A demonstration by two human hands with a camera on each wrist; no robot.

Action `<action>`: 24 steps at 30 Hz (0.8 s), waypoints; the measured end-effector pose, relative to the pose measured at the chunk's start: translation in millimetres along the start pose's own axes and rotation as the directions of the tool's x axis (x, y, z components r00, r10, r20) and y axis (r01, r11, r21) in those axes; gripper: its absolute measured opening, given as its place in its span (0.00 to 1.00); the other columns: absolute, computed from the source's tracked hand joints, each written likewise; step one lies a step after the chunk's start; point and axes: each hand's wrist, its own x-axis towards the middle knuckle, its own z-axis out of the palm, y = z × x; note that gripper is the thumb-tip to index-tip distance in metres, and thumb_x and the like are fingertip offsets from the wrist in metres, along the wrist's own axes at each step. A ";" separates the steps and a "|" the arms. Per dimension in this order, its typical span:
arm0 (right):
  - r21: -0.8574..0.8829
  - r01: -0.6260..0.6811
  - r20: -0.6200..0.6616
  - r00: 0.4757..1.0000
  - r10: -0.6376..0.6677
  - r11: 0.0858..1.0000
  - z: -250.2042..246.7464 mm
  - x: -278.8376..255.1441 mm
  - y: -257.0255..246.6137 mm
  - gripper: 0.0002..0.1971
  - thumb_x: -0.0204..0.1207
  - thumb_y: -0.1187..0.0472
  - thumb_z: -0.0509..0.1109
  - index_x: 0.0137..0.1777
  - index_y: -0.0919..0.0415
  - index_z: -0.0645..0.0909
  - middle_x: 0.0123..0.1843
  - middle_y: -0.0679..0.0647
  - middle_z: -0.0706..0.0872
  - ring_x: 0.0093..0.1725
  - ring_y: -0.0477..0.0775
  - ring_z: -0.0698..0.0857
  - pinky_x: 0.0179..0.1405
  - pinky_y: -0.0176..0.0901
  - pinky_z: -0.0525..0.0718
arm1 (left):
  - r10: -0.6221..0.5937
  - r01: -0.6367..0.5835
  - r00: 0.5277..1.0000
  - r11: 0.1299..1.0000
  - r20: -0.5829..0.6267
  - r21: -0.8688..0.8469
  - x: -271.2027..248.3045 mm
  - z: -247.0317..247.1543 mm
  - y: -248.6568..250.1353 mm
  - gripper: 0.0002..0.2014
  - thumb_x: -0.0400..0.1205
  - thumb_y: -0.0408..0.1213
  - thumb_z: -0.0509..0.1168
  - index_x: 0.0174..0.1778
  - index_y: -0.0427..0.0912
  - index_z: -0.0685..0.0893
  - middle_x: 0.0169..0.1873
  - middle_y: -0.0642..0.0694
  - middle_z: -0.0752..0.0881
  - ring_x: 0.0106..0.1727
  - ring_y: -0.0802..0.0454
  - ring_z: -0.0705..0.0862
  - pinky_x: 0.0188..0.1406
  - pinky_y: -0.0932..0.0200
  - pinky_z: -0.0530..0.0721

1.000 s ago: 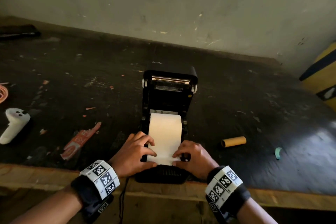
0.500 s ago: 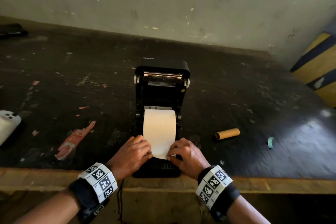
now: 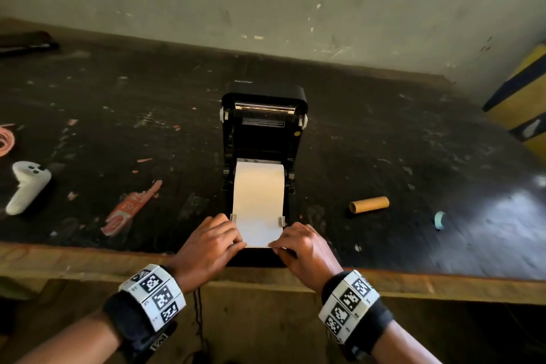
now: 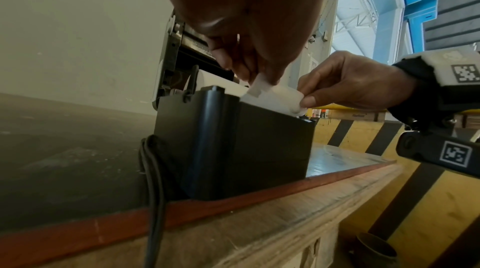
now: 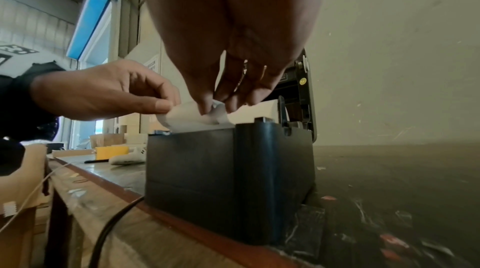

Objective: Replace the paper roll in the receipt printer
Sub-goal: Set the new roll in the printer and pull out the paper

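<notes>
The black receipt printer point(image 3: 263, 139) stands at the table's near edge with its lid tilted up toward the wall. A white paper roll point(image 3: 258, 186) lies in its bay, and the paper strip point(image 3: 260, 230) is drawn toward me over the front. My left hand point(image 3: 211, 248) pinches the strip's near left corner point(image 4: 259, 87). My right hand point(image 3: 304, 248) pinches the near right corner point(image 5: 207, 112). In the wrist views the strip's end point(image 4: 283, 98) curls up above the printer body point(image 4: 233, 139). An empty brown cardboard core point(image 3: 368, 204) lies on the table to the right.
A white game controller point(image 3: 26, 186) lies far left, a red wrapper point(image 3: 130, 207) left of the printer, and a small teal ring point(image 3: 439, 220) far right. A black cable point(image 4: 153, 190) hangs off the wooden table edge point(image 3: 88, 260). A yellow and black barrier point(image 3: 520, 103) stands at right.
Both hands have slid back along the strip to its near corners and now pinch them, with the paper end drawn closer to the table edge. The head view has shifted a little.
</notes>
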 end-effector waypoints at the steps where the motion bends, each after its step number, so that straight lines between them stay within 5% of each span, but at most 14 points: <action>1: 0.002 0.011 -0.003 1.000 -0.011 1.000 -0.7 -3.6 -1.6 0.07 0.71 0.62 0.72 0.48 0.55 0.89 0.41 0.50 0.91 0.44 0.52 0.84 0.48 0.40 0.77 | 0.002 -0.002 1.000 1.000 -0.004 0.012 -2.4 -1.6 3.6 0.14 0.79 0.48 0.55 0.34 0.48 0.81 0.33 0.54 0.84 0.44 0.60 0.72 0.45 0.62 0.68; 5: -0.013 0.041 0.030 0.999 -0.040 0.999 0.9 -23.5 -11.7 0.07 0.72 0.61 0.71 0.47 0.54 0.89 0.41 0.50 0.90 0.43 0.52 0.86 0.46 0.45 0.83 | -0.020 0.018 0.999 0.999 0.028 0.051 -22.6 -4.4 21.1 0.14 0.79 0.49 0.55 0.35 0.49 0.82 0.34 0.55 0.84 0.44 0.63 0.71 0.48 0.64 0.67; 15: 0.029 0.052 0.085 0.995 -0.054 0.998 11.5 -65.7 -33.1 0.09 0.73 0.66 0.72 0.51 0.57 0.88 0.44 0.55 0.90 0.45 0.55 0.85 0.44 0.44 0.79 | -0.115 0.118 0.991 0.992 0.075 -0.044 -68.8 -0.2 50.5 0.16 0.78 0.49 0.55 0.36 0.44 0.83 0.35 0.50 0.86 0.44 0.61 0.72 0.47 0.59 0.72; 20: 0.056 0.022 0.168 0.985 -0.031 0.998 6.5 -68.2 -34.8 0.10 0.77 0.56 0.70 0.56 0.55 0.86 0.53 0.54 0.89 0.56 0.51 0.83 0.57 0.43 0.80 | -0.160 0.176 0.977 0.979 0.138 -0.106 -75.4 -6.0 54.1 0.23 0.78 0.60 0.52 0.44 0.46 0.84 0.43 0.52 0.86 0.50 0.62 0.75 0.51 0.60 0.74; 24: 0.054 -0.032 0.186 0.982 0.021 0.998 -10.6 -55.6 -29.6 0.16 0.77 0.48 0.68 0.61 0.53 0.84 0.59 0.52 0.87 0.62 0.49 0.81 0.62 0.48 0.81 | -0.260 0.269 0.962 0.951 0.078 -0.154 -61.1 -24.0 47.7 0.33 0.76 0.69 0.44 0.54 0.47 0.83 0.51 0.53 0.85 0.55 0.61 0.77 0.55 0.57 0.80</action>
